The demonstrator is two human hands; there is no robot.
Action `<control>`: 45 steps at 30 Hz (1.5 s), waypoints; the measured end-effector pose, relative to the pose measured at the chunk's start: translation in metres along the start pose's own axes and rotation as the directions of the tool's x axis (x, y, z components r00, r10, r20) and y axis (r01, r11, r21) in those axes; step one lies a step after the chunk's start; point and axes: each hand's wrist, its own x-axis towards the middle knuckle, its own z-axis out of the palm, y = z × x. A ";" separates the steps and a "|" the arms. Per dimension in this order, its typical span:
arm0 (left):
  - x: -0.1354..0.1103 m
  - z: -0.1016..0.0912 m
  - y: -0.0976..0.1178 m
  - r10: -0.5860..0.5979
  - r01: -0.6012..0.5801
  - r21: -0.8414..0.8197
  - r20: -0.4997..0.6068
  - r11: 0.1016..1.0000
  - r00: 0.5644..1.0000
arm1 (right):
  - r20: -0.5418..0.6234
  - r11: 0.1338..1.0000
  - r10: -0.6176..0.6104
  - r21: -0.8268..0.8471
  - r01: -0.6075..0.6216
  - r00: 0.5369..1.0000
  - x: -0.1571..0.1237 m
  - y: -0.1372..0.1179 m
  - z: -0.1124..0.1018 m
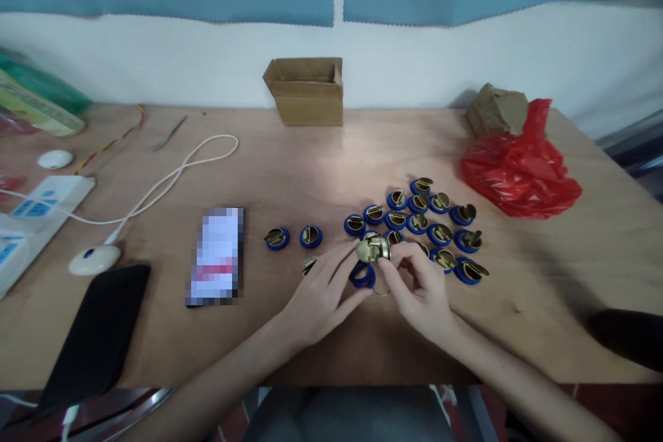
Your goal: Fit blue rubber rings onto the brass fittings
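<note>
Above the front of the table, a round brass-coloured metal piece with a hinged flap (376, 249) is between my two hands. My right hand (425, 293) pinches its right side with thumb and fingers. My left hand (324, 297) has its fingertips at the flap's left side, with its thumb lower down. Behind the hands lie several blue round pieces with brass flaps (417, 223), many tilted up. Two more such pieces, one blue piece (277, 238) and another blue piece (311, 236), lie left of the group. One brass piece (309, 264) is partly hidden by my left hand.
A phone with a lit, blurred screen (217, 255) and a black phone (98, 331) lie to the left, near a white cable (170, 179) and a power strip (31, 221). An open cardboard box (311, 103) stands at the back. A red plastic bag (518, 179) sits at right.
</note>
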 end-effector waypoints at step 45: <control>-0.043 -0.069 -0.012 -0.379 0.243 0.481 0.208 0.842 0.902 | 0.182 0.865 -0.300 -0.361 0.347 0.936 0.007 0.006 -0.009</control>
